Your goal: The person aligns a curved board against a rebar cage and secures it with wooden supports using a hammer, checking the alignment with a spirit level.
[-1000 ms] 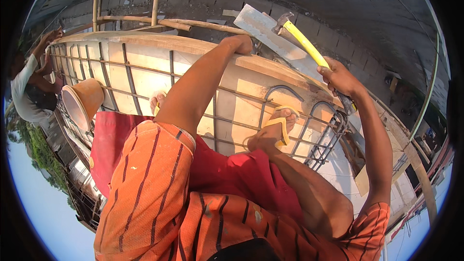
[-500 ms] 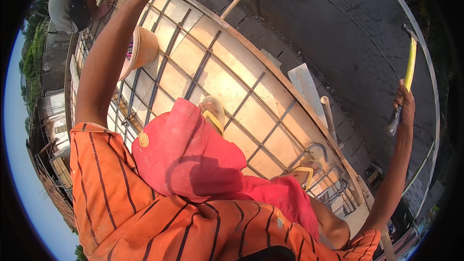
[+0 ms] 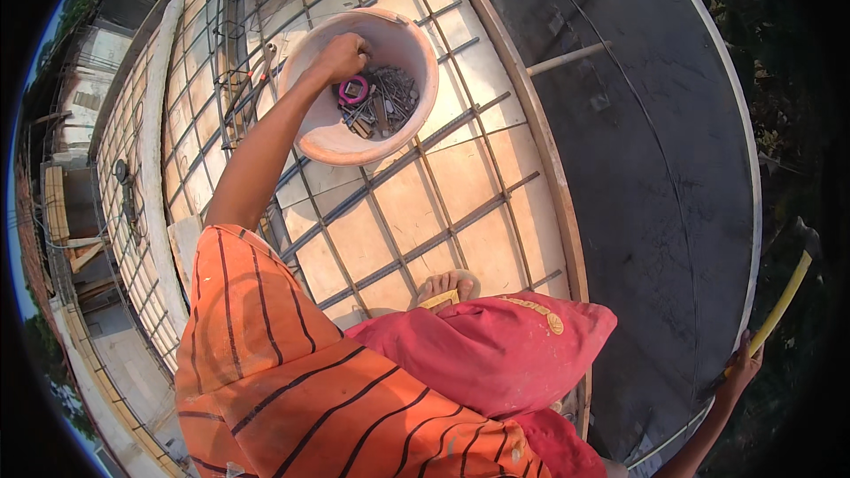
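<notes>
My left hand (image 3: pixel 343 58) is inside a wide, pale pinkish bucket (image 3: pixel 421 62), over its far part. Its fingers are curled in, and whatever they hold, if anything, is hidden. Below it in the bucket lie many loose nails (image 3: pixel 394 97) and a round purple-pink thing (image 3: pixel 353 90) with a pale centre. Out at the far right, my right hand (image 3: pixel 745 363) is closed around the yellow handle of a hammer (image 3: pixel 784 305). The hammer's dark head points up and away.
A grid of steel bars (image 3: pixel 452 230) lies over pale boards, under and around the bucket. Red-handled pincers (image 3: pixel 257 84) rest left of the bucket. A wooden edge board (image 3: pixel 540 115) borders the boards on the right, with a dark grey surface (image 3: pixel 655 212) beyond. My bare toes (image 3: pixel 447 283) show below.
My view has turned toward the bucket, which now sits near the upper middle. My left hand has come down into it from the top edge. The hammer remains in my right hand.
</notes>
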A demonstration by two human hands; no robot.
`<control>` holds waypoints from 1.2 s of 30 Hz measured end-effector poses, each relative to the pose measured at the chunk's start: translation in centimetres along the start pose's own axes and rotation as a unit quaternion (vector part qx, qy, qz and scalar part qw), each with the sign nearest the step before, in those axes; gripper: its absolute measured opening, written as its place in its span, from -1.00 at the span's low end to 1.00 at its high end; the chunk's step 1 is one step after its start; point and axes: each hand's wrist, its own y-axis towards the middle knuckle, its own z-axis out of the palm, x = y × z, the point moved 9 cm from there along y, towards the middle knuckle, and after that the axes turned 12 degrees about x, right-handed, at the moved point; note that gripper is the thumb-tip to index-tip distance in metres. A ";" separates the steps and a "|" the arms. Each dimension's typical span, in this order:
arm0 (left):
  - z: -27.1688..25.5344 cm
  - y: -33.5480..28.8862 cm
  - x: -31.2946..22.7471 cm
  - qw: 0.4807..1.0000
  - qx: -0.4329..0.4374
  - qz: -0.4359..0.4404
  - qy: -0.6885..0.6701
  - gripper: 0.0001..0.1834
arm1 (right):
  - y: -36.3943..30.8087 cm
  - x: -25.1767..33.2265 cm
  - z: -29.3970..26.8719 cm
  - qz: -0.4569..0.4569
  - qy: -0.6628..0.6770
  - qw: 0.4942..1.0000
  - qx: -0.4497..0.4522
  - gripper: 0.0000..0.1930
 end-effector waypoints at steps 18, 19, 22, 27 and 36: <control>7.8 0.3 -2.2 0.986 -0.102 -0.132 -0.024 -0.62 | 8.6 14.1 15.2 -0.086 0.063 0.988 0.110 -0.79; 7.9 0.2 -2.5 0.985 -0.091 -0.143 -0.028 -0.60 | 8.4 14.2 16.7 -0.081 0.061 0.987 0.122 -0.79; 7.1 -0.2 -3.7 0.977 -0.055 -0.203 -0.022 -0.58 | 8.7 14.8 21.2 -0.106 0.064 0.979 0.160 -0.79; 7.8 0.6 -1.8 0.970 -0.099 -0.206 -0.077 -0.59 | 8.7 15.3 29.7 -0.125 0.137 0.951 0.248 -0.79; 15.9 9.8 11.2 0.897 0.061 -0.118 0.421 -0.70 | 9.7 11.8 36.0 -0.080 0.215 0.925 0.301 -0.79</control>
